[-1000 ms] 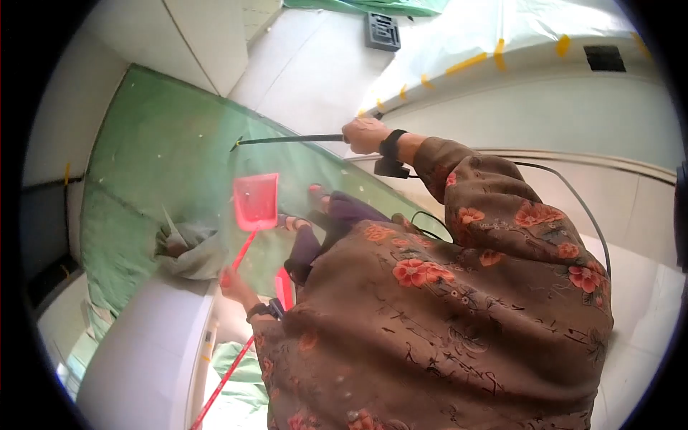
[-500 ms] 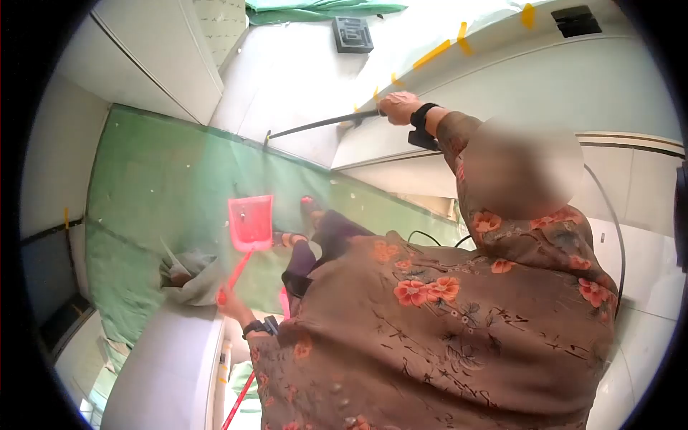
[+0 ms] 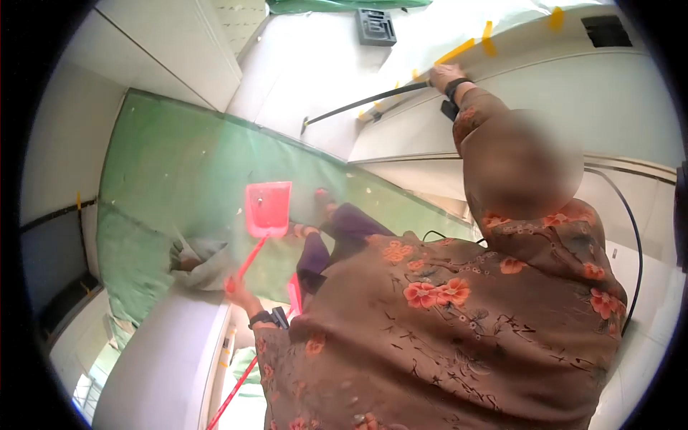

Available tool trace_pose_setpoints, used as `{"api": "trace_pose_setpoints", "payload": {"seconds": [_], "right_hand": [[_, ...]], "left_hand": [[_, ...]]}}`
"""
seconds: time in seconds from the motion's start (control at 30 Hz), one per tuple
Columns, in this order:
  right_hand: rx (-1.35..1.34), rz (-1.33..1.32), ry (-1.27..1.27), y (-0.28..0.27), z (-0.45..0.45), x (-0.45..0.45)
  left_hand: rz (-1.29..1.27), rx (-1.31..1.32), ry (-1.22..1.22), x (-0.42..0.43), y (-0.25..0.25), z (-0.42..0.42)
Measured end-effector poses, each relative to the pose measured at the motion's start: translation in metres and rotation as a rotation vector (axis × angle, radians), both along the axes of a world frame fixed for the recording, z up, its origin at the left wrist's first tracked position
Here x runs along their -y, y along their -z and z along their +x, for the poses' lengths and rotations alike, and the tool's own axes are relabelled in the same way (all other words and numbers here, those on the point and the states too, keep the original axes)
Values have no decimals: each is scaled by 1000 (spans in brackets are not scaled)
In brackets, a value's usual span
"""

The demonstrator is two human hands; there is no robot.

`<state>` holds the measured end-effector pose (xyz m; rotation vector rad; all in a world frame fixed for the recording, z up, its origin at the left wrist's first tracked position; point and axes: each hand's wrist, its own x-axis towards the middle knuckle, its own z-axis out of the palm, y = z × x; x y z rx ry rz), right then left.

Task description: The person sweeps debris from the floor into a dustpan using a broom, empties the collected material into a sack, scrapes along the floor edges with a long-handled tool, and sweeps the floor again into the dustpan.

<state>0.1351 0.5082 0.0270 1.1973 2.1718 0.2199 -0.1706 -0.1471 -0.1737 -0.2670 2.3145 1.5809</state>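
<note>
My right hand (image 3: 448, 74) is stretched out to the side, wrapped round one end of a long, thin dark rod (image 3: 365, 102). The rod's far tip, with a short crosswise end, lies over the pale surface near the green floor covering. My left hand (image 3: 244, 295) is closed on the red handle of a dustpan (image 3: 269, 206), whose pan is over the green floor ahead of my feet. A small dark speck shows inside the pan. Beside my left wrist is a pink flat piece (image 3: 294, 292); a red stick (image 3: 240, 387) runs below it, their connection hidden by my sleeve.
Green sheeting (image 3: 179, 165) covers the floor, with scattered pale bits. A grey cloth or bag (image 3: 204, 265) lies by a white cabinet (image 3: 161, 358). A dark grey tray (image 3: 376, 27) sits on the white surface. Yellow tape (image 3: 456, 51) marks the ledge; a black cable (image 3: 636, 236) hangs right.
My right hand has moved up and to the right in view with the rod. The dustpan and surroundings have shifted slightly right and up, as my head has turned.
</note>
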Motion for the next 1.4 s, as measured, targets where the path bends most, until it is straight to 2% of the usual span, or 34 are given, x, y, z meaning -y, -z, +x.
{"api": "trace_pose_setpoints", "payload": {"seconds": [0.1,0.2,0.27,0.33,0.37,0.5,0.6,0.67,0.7,0.73,0.77,0.8,0.83,0.9,0.93,0.97,1.0,1.13,1.23,1.3,1.4], "right_hand": [[42,85,-24,-5,8,-14],[70,27,-4,-16,1,-22],[49,87,-40,-11,-3,-18],[469,184,-101,-8,-24,-4],[530,145,-107,-9,-31,0],[483,158,-140,-2,-39,7],[397,116,-283,19,-44,7],[372,76,-352,32,-69,21],[231,75,-447,46,-77,27],[141,18,-513,46,-95,42],[6,-99,-571,61,-105,48],[80,-234,-486,51,-135,78],[-5,-336,-512,68,-150,95],[-133,-489,-536,92,-169,128],[-184,-539,-537,105,-179,140],[-342,-629,-589,120,-177,149],[-213,-692,-539,105,-192,172],[-224,-760,-738,120,-221,244],[-177,-813,-841,130,-249,297],[-148,-847,-868,130,-258,342],[-135,-1020,-977,135,-279,411]], "left_hand": [[-8,-2,-27,-7,-10,7],[29,-41,-40,-9,-9,7],[-32,-43,12,-12,-10,9],[-37,-39,-2,-14,-10,10],[-48,-38,-17,-14,-11,11],[-52,-34,-79,-19,-16,16],[-17,-54,-126,-12,-11,21],[-35,-85,-41,8,9,23],[-42,-151,7,14,12,27],[24,-78,-85,14,8,33],[-125,-108,-69,23,17,39],[-109,-132,-104,19,-4,48],[-73,-176,-125,11,-30,56],[-160,-29,-230,6,-63,68],[-98,-48,-246,6,-61,68],[-144,-40,-272,12,-56,75],[-187,-29,-288,15,-55,81],[-147,-15,-338,42,-54,90],[-207,7,-367,62,-59,98],[111,16,-444,79,-56,102],[20,14,-384,106,-36,101]]}}
